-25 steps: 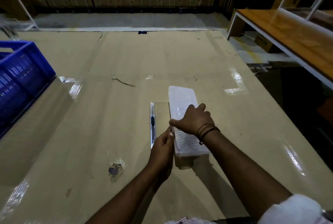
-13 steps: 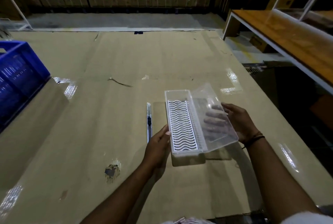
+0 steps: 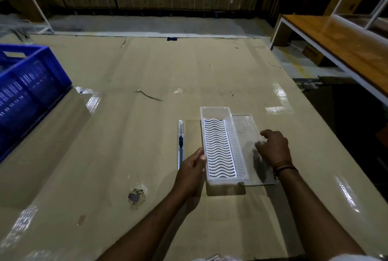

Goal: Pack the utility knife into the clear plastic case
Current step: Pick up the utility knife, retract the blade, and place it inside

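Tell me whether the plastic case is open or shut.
Open: the clear plastic case shows its wavy white insert, and its lid lies flat beside it.

Both forearms are bare from wrist to elbow, with no sleeve covering them. The right hand (image 3: 275, 147) has several thin dark cord bracelets (image 3: 283, 166) looped around its wrist, bunched close together, while the left hand (image 3: 192, 173) wears nothing at the wrist. At the bottom edge, a scrap of pale, whitish cloth (image 3: 344, 258) shows by the right upper arm, and a small patterned bit of fabric (image 3: 214, 258) peeks in near the middle.
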`<state>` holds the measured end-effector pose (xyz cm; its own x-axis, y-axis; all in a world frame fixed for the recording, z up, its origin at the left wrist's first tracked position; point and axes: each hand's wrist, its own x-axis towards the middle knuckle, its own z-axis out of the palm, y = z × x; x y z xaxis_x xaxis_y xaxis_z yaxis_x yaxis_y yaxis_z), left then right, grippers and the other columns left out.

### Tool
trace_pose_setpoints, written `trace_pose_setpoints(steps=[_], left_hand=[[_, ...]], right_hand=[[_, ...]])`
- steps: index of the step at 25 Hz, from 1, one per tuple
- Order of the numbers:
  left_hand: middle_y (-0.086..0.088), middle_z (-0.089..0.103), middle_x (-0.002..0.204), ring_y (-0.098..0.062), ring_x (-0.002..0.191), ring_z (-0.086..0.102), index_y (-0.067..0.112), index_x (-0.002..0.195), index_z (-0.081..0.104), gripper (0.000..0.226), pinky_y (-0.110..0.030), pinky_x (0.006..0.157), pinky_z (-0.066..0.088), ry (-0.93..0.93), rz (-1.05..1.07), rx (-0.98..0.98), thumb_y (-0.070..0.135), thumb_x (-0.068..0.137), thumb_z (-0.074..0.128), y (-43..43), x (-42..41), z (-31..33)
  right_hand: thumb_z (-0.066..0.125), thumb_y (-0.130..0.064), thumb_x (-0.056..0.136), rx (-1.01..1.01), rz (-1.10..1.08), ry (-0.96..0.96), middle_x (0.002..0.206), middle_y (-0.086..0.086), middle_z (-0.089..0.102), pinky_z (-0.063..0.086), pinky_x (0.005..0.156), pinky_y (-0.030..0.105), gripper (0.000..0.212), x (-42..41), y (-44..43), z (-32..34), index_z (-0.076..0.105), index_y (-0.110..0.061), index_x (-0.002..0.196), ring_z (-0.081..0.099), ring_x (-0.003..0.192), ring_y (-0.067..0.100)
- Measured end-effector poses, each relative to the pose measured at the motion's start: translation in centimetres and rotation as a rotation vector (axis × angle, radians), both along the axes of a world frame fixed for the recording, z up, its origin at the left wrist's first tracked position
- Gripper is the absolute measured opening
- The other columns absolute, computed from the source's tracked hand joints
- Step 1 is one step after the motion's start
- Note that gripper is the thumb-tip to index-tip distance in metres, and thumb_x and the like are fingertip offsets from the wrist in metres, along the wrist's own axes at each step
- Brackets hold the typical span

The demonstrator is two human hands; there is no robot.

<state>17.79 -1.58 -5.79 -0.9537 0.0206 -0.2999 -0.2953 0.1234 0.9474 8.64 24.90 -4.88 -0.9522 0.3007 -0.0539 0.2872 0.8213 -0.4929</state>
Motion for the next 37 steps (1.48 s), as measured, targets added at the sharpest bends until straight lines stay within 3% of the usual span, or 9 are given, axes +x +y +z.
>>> trace_pose_setpoints(steps=[3,5,8,12,16,25,29,34,37], left_hand=[[0.001,0.071,0.136,-0.014,0.122,0.067,0.018,0.145,0.062,0.043,-0.020,0.096,0.047,0.107,0.066,-0.313,0.028,0.103,0.062,-1.1,0.0,0.9],[0.000,0.076,0.115,-0.016,0.101,0.073,0.020,0.131,0.070,0.039,-0.023,0.084,0.051,0.182,0.158,-0.544,0.033,0.095,0.072,-2.6,-0.5,0.8],[-0.007,0.068,0.111,-0.028,0.099,0.070,0.015,0.118,0.067,0.046,-0.035,0.080,0.055,0.130,0.167,-0.829,0.049,0.089,0.073,-4.5,-1.8,0.2],[-0.012,0.067,0.112,-0.033,0.103,0.068,0.010,0.113,0.064,0.058,-0.042,0.081,0.058,0.046,0.142,-0.987,0.062,0.088,0.065,-4.6,-4.0,0.7],[-0.013,0.066,0.118,-0.032,0.108,0.068,0.008,0.120,0.061,0.056,-0.040,0.083,0.057,0.043,0.121,-1.079,0.057,0.092,0.064,-4.0,-5.8,1.1],[-0.013,0.072,0.118,-0.031,0.107,0.072,0.005,0.117,0.068,0.040,-0.030,0.072,0.046,-0.051,0.110,-1.043,0.040,0.098,0.063,-3.4,-7.0,1.3],[-0.015,0.073,0.117,-0.035,0.107,0.072,0.007,0.113,0.070,0.038,-0.033,0.075,0.049,-0.037,0.136,-0.996,0.041,0.098,0.063,-3.6,-6.6,1.0],[-0.007,0.078,0.093,-0.024,0.083,0.072,0.011,0.097,0.074,0.034,-0.027,0.064,0.041,0.091,0.305,-0.660,0.044,0.092,0.071,-3.7,-5.9,2.7],[0.000,0.077,0.078,-0.016,0.073,0.071,0.014,0.090,0.076,0.032,-0.028,0.063,0.049,0.221,0.344,-0.444,0.046,0.089,0.075,-3.2,-6.4,5.4]], right_hand=[[0.074,-0.020,0.082,0.037,0.075,0.154,0.119,0.017,0.068,0.048,0.097,0.045,0.039,0.4,-1.1,0.5,0.070,-0.012,0.121,0.060,0.114,0.041],[0.074,-0.019,0.083,0.055,0.132,0.282,0.113,0.015,0.071,0.050,0.095,0.044,0.033,1.0,-2.0,1.2,0.072,-0.012,0.115,0.063,0.107,0.039],[0.072,-0.020,0.085,0.059,0.213,0.392,0.110,0.010,0.073,0.048,0.092,0.037,0.026,1.6,-3.7,1.9,0.073,-0.013,0.110,0.065,0.098,0.035],[0.071,-0.022,0.088,0.063,0.271,0.450,0.105,0.006,0.073,0.034,0.084,0.026,0.018,2.2,-5.3,2.4,0.074,-0.014,0.103,0.064,0.094,0.030],[0.071,-0.021,0.088,0.066,0.280,0.463,0.101,0.005,0.073,0.034,0.082,0.025,0.014,2.7,-5.2,2.5,0.074,-0.014,0.100,0.064,0.091,0.029],[0.070,-0.020,0.089,0.038,0.281,0.497,0.098,0.004,0.074,0.039,0.080,0.028,0.010,3.4,-5.4,3.0,0.075,-0.014,0.096,0.063,0.088,0.026],[0.070,-0.020,0.089,-0.002,0.336,0.529,0.095,0.002,0.073,0.039,0.080,0.026,0.009,3.6,-7.1,3.7,0.074,-0.015,0.095,0.063,0.087,0.021],[0.072,-0.018,0.088,-0.169,0.389,0.558,0.087,0.000,0.073,0.049,0.077,0.031,0.004,3.9,-10.1,5.2,0.075,-0.015,0.089,0.063,0.079,0.016],[0.070,-0.027,0.091,-0.358,0.366,0.350,0.088,-0.006,0.075,0.051,0.076,0.023,0.011,3.2,-12.5,6.6,0.078,-0.019,0.092,0.068,0.081,0.006]])
